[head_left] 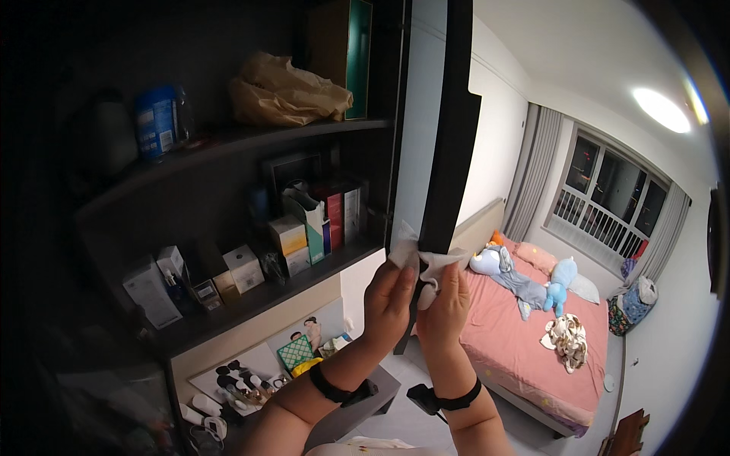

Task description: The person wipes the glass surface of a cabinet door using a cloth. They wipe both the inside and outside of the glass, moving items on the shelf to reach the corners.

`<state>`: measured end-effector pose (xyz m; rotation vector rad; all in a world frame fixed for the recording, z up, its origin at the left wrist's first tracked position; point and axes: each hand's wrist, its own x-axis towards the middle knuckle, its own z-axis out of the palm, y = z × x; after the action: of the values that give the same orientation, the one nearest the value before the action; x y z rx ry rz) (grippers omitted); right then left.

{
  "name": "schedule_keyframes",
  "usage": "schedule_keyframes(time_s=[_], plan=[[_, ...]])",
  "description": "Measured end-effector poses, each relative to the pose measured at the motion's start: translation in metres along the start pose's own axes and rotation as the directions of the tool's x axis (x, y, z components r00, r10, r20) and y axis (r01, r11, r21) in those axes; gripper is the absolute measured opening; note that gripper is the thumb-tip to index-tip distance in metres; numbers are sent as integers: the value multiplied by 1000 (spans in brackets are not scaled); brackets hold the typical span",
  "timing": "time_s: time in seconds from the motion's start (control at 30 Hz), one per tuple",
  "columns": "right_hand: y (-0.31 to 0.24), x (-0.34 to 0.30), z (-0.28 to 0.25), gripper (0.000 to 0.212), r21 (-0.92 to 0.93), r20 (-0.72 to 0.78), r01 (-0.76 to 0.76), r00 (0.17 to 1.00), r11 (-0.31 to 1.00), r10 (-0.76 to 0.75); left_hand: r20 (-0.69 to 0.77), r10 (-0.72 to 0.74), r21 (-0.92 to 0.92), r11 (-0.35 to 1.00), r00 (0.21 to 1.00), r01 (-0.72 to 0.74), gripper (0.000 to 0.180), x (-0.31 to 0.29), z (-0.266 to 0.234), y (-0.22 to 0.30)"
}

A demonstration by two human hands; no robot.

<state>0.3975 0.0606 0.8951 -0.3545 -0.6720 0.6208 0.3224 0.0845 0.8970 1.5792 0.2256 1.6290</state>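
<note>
A dark, tall cabinet door (450, 152) stands open, its edge facing me. My left hand (391, 300) is closed on a thin white wipe (406, 242) at the door's left, pale-panelled side. On the right of the same edge, my right hand (447, 310) grips white wipe material too, its folds sticking out above the fingers. Both hands sit close together near the door's lower part. Whether this is one wipe or two pieces, I cannot tell. A black band circles each wrist.
Dark shelves (251, 163) at left hold boxes, a brown paper bag (289, 91) and a blue package (158, 121). Below, bottles and brushes cover a dressing table (380, 391). Right of the door stands a pink bed (502, 327) with plush toys and a crumpled spotted cloth (566, 342).
</note>
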Motion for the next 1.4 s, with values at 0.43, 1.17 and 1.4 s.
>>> schedule_keyframes(time_s=[0.43,1.17,1.4], plan=[[-38,26,34,29,-415,240,173,968,893,-76,-29,-82,-93,992,996,79,15,17,-11,-11],[-66,118,164,47,-585,404,563,826,583,-393,156,19,47,999,988,-27,19,32,-54,-5],[-52,111,156,47,-559,415,589,808,584,-418,156,-7,-1,1000,988,7,18,31,-60,-7]])
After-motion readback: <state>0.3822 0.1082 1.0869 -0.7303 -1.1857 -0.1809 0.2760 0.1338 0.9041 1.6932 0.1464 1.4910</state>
